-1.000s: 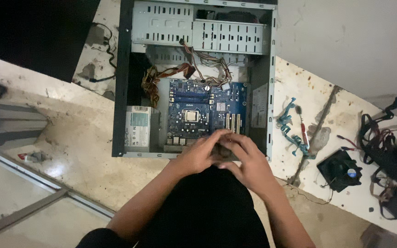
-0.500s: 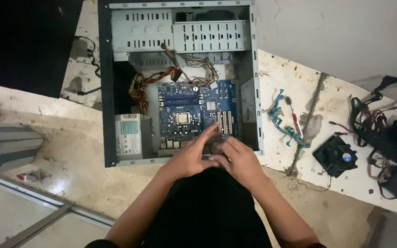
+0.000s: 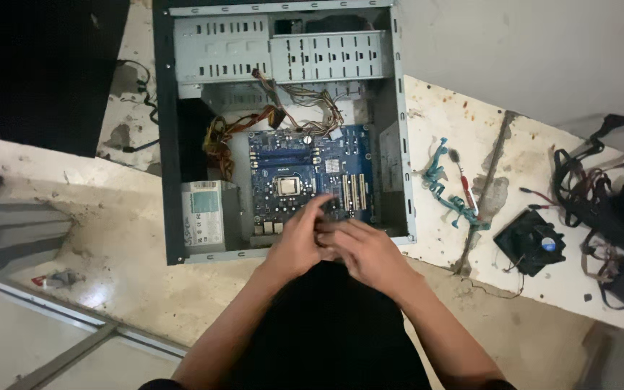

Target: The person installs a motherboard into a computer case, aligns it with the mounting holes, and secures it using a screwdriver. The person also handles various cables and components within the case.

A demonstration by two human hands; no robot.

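Note:
An open computer case [image 3: 171, 144] lies on its side on a dirty floor, with a blue motherboard [image 3: 305, 170] inside it. My left hand [image 3: 294, 242] and my right hand [image 3: 366, 253] meet over the case's near edge, just below the board's white slots. Both close around a small dark part [image 3: 330, 225] between the fingers; what it is cannot be made out. A bare processor socket [image 3: 287, 185] sits in the board's middle. A grey power supply [image 3: 204, 213] lies at the case's left.
Bundled wires [image 3: 305, 101] hang above the board under the metal drive cage [image 3: 283, 50]. To the right on the floor lie blue cables [image 3: 445, 184], a red-handled screwdriver [image 3: 465, 186], a black cooler fan [image 3: 532, 242] and a heap of dark cables [image 3: 608, 209].
The view has shifted, so the case sits further left and higher. My hands stay joined at the near edge, fingers working on the small part.

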